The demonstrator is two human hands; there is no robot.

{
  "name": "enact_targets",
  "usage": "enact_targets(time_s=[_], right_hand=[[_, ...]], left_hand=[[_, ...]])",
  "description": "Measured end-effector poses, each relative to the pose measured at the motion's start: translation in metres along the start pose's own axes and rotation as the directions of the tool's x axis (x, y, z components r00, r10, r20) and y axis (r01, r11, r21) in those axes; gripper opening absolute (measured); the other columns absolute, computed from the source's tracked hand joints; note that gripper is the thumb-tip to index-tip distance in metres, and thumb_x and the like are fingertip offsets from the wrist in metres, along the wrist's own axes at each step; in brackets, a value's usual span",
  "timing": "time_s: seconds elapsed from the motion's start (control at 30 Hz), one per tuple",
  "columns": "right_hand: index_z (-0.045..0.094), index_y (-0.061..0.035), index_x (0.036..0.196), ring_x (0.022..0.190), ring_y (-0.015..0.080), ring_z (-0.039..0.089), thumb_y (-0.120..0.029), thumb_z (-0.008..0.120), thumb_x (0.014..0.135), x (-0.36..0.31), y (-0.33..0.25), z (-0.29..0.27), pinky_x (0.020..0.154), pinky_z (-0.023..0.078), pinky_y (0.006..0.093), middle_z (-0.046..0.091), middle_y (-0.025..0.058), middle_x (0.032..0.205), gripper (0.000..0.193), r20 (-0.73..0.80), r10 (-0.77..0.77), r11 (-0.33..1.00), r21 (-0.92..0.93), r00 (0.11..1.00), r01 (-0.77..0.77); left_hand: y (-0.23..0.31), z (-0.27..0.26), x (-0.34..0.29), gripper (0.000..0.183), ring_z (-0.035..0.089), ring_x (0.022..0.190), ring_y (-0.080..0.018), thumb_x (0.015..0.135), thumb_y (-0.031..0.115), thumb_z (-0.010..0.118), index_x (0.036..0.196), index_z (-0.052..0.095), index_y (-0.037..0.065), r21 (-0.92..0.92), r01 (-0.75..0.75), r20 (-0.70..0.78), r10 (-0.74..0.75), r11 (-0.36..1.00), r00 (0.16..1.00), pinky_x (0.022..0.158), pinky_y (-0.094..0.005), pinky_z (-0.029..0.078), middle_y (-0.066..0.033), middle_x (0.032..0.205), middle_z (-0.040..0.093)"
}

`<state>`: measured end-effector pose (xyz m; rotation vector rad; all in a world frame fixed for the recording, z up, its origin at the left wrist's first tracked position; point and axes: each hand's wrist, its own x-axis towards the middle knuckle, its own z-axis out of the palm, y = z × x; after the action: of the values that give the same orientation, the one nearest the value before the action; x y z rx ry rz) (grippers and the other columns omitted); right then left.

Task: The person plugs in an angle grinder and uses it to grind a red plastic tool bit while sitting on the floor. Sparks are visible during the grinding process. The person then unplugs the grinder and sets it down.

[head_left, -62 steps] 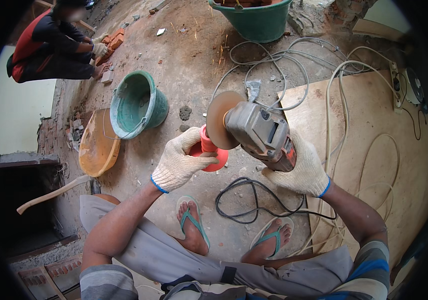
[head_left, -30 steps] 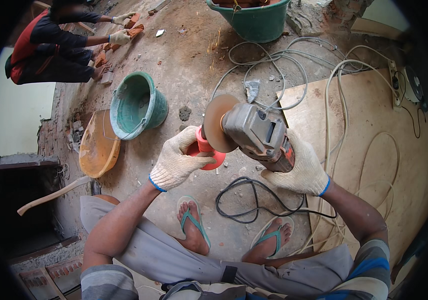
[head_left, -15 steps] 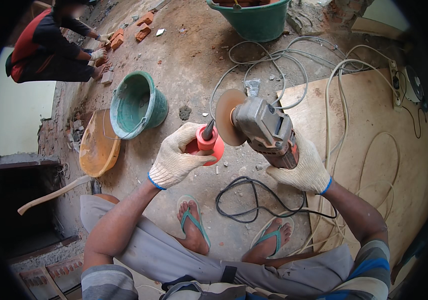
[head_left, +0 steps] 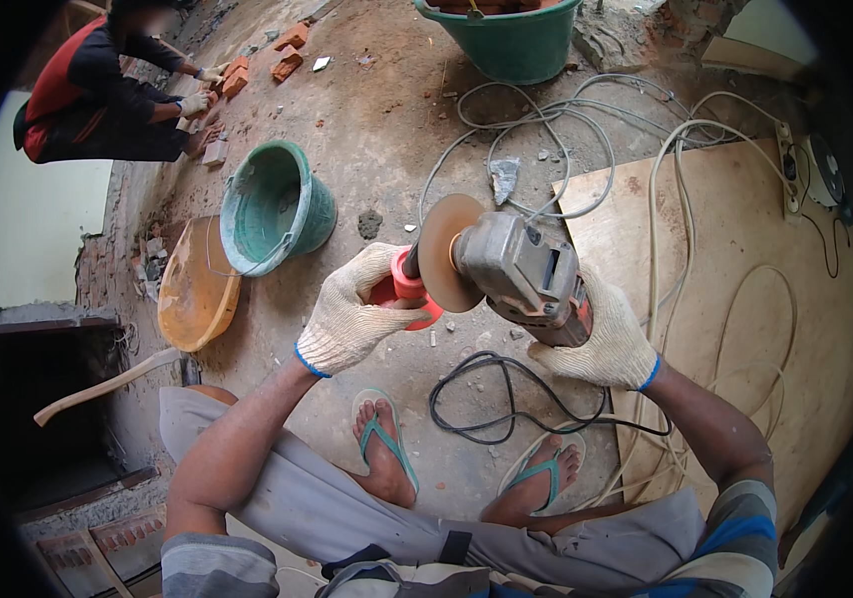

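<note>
My left hand [head_left: 351, 311], in a white knit glove with a blue cuff, is closed around a chisel with a red hand guard [head_left: 408, 287]. Its dark steel end points up and away from me, partly hidden behind the disc. In the same kind of glove, my right hand [head_left: 606, 339] grips the body of an angle grinder [head_left: 534, 267]. The grinder's thin brownish disc [head_left: 449, 253] stands on edge right at the chisel's steel; whether they touch I cannot tell. A black cord [head_left: 486, 429] lies looped on the ground below the grinder.
A green bucket [head_left: 322, 214] stands left beside a yellow basin [head_left: 182, 309] and a wooden-handled tool [head_left: 107, 387]. A larger green tub [head_left: 506, 50] is at the far side. Pale cables [head_left: 654, 239] cross a plywood sheet [head_left: 735, 299] with a power strip [head_left: 788, 164]. A co-worker [head_left: 97, 95] crouches by bricks [head_left: 235, 78].
The grinder has shifted slightly left, bringing its disc over to the chisel's steel end and covering part of it. My left hand has hardly moved.
</note>
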<state>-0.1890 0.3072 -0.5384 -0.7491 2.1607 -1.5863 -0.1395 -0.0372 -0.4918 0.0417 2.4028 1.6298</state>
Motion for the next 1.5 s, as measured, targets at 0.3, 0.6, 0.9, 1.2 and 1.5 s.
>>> enact_targets(time_s=[0.3,0.6,0.9,1.2,1.5], right_hand=[[0.054,-0.0009,0.146,0.115,0.0318,0.074,-0.043,0.100,0.072,-0.001,0.001,0.002,0.101,0.057,0.0415,0.072,0.0202,0.126,0.097,0.014,-0.056,0.997,-0.042,0.998,0.057],[0.051,-0.0011,0.149,0.117,0.0320,0.073,-0.040,0.099,0.074,0.003,0.000,0.002,0.103,0.057,0.0425,0.071,0.0203,0.129,0.097,0.003,-0.002,0.999,0.033,1.000,0.002],[0.052,-0.0017,0.150,0.118,0.0313,0.073,-0.041,0.099,0.074,0.002,-0.002,0.002,0.104,0.056,0.0421,0.071,0.0201,0.129,0.097,0.028,-0.021,1.000,-0.018,0.999,0.021],[0.053,-0.0002,0.146,0.117,0.0264,0.070,-0.036,0.097,0.077,0.003,0.007,0.004,0.103,0.055,0.0411,0.069,0.0190,0.130,0.089,-0.081,0.077,0.990,0.128,0.994,-0.066],[0.055,-0.0015,0.145,0.112,0.0280,0.073,-0.036,0.098,0.074,0.000,-0.007,-0.005,0.100,0.057,0.0406,0.071,0.0175,0.125,0.089,-0.055,0.002,1.000,-0.017,0.998,-0.003]], left_hand=[[0.000,0.002,0.000,0.063,0.064,0.126,-0.0171,0.084,0.003,0.091,0.142,0.066,0.002,-0.064,-0.004,-0.022,0.003,0.998,1.000,0.112,-0.0350,0.052,-0.0084,0.136,0.067],[0.001,0.000,0.000,0.065,0.064,0.126,-0.0169,0.083,0.003,0.091,0.143,0.066,0.002,0.018,-0.003,-0.010,0.003,1.000,1.000,0.112,-0.0354,0.052,-0.0076,0.136,0.067],[0.000,0.003,0.000,0.065,0.065,0.125,-0.0164,0.084,0.003,0.091,0.143,0.065,0.001,-0.087,0.021,-0.023,-0.023,0.996,0.999,0.113,-0.0347,0.052,-0.0078,0.136,0.067],[-0.002,-0.003,-0.004,0.074,0.063,0.129,-0.0149,0.080,0.005,0.095,0.146,0.062,0.002,-0.149,0.086,0.016,-0.084,0.985,0.996,0.116,-0.0361,0.050,-0.0058,0.141,0.068],[0.005,-0.003,-0.005,0.075,0.063,0.131,-0.0150,0.084,-0.001,0.088,0.153,0.057,0.002,-0.158,0.143,0.039,-0.138,0.977,0.990,0.118,-0.0376,0.050,-0.0073,0.144,0.068]])
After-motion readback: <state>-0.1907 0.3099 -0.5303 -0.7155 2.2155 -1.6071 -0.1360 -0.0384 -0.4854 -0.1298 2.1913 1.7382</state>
